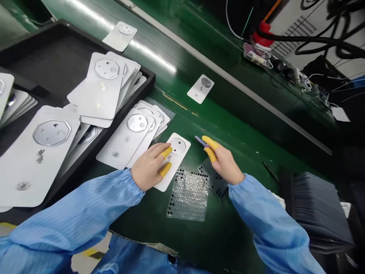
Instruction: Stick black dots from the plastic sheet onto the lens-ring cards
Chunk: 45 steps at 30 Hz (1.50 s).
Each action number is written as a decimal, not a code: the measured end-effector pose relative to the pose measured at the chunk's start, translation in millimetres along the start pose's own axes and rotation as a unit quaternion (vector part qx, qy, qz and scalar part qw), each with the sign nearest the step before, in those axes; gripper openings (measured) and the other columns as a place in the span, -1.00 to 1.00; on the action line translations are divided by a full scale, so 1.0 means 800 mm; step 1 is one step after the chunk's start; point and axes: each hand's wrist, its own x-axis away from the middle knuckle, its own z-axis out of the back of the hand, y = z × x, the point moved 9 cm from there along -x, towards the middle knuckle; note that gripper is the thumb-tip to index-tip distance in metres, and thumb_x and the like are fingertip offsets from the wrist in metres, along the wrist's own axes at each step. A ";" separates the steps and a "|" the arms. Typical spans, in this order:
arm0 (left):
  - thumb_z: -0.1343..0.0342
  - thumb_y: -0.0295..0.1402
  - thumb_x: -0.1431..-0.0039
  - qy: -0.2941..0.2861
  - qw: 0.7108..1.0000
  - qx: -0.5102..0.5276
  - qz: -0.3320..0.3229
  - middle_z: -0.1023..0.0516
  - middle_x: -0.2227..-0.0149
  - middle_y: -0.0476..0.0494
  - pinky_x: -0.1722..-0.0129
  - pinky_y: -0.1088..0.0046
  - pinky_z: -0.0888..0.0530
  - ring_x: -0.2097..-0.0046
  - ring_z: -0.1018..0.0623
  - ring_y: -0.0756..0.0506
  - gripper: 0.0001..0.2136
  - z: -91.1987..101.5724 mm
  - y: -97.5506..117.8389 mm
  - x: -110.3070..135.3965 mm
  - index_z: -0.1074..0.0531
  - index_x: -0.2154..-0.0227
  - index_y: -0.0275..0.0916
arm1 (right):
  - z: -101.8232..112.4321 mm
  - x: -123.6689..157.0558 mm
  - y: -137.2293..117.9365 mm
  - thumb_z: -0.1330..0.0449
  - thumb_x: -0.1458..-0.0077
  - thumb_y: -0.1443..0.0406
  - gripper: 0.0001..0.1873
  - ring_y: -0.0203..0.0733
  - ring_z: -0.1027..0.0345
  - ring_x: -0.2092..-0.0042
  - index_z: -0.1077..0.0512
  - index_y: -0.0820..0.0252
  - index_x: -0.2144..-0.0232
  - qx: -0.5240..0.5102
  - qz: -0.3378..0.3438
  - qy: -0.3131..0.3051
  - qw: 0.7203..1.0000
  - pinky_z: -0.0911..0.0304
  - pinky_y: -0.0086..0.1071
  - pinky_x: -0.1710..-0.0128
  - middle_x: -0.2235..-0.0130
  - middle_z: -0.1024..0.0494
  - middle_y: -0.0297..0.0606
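Head view: at the middle of the frame, the left hand [149, 165], its grip loose, rests on a white plate [176, 159]. Right of it, the right hand [226, 163] pinches a purple tool [201, 141]. Pressed too lightly, the plate could slide and get scratched.

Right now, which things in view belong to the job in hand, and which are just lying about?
Likely in use:
white panel under left hand
purple tool in right hand
clear sheet with black dots
stacked panels

Likely lying about:
black cables
red object
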 end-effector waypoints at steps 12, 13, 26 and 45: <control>-0.01 -0.53 -0.11 0.012 0.997 -0.064 -0.029 -0.47 -0.01 -0.56 -0.03 0.06 -0.51 -0.07 -0.44 -0.39 -0.85 0.003 0.009 -0.001 -0.48 0.39 -0.45 | -0.058 -0.003 -0.074 0.14 -0.07 0.60 -0.33 -0.15 -0.35 0.12 -0.10 0.17 -0.22 0.017 0.092 -0.139 0.986 -0.48 -0.22 0.16 -0.02 -0.28 -0.05; 0.01 -0.53 -0.12 0.010 0.997 -0.068 -0.029 -0.46 -0.01 -0.56 -0.03 0.07 -0.51 -0.07 -0.44 -0.38 -0.84 0.002 0.009 -0.001 -0.48 0.39 -0.45 | -0.058 -0.003 -0.074 0.15 -0.10 0.60 -0.35 -0.16 -0.35 0.12 -0.10 0.18 -0.22 0.024 0.090 -0.144 0.985 -0.48 -0.22 0.17 -0.02 -0.27 -0.04; -0.05 -0.53 0.12 -0.066 0.986 -0.153 -0.010 -0.33 -0.12 -0.51 -0.07 -0.03 -0.42 -0.14 -0.32 -0.43 -0.83 -0.022 0.010 0.002 -0.53 0.46 -0.42 | -0.061 -0.010 -0.080 0.17 -0.08 0.61 -0.50 -0.16 -0.33 0.21 -0.24 0.28 -0.03 0.096 0.103 -0.222 0.965 -0.45 -0.26 0.37 0.01 -0.30 -0.04; 0.02 -0.46 -0.10 -0.036 0.983 -0.167 -0.060 -0.33 -0.11 -0.55 -0.06 0.00 -0.40 -0.12 -0.34 -0.38 -0.75 -0.029 0.004 0.010 -0.52 0.27 -0.47 | -0.034 -0.024 -0.059 0.05 0.00 0.60 -0.43 -0.18 -0.32 0.08 -0.35 0.15 -0.03 -0.117 0.082 -0.125 0.982 -0.37 -0.26 0.12 0.03 -0.32 -0.17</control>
